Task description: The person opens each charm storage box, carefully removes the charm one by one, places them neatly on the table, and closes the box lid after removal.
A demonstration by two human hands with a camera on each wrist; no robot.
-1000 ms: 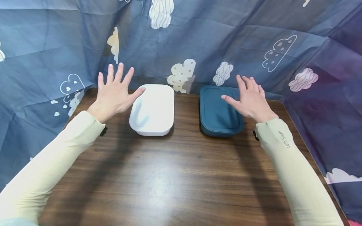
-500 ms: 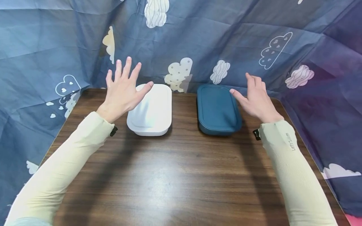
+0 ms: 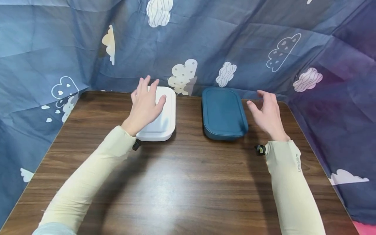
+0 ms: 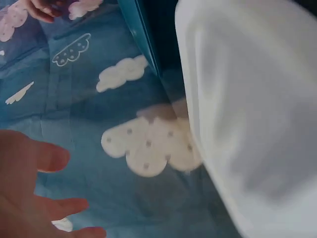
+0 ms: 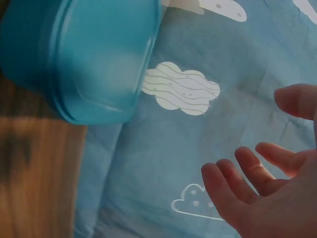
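while the left hand [image 3: 144, 107] hangs over the white box [image 3: 168, 112], its fingers are spread, holding nothing. white box lies flat on wooden table [image 3: 188, 182], near back edge. blue box [image 3: 225, 111] next, right of it, well apart, also flat. right hand [image 3: 268, 114] just beside blue box's right side, not touching; fingers loosely bent, thumb apart, nothing held.

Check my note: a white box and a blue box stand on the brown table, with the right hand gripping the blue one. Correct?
Not gripping: the right wrist view shows the right hand apart from the blue box, holding nothing. The rest stands.
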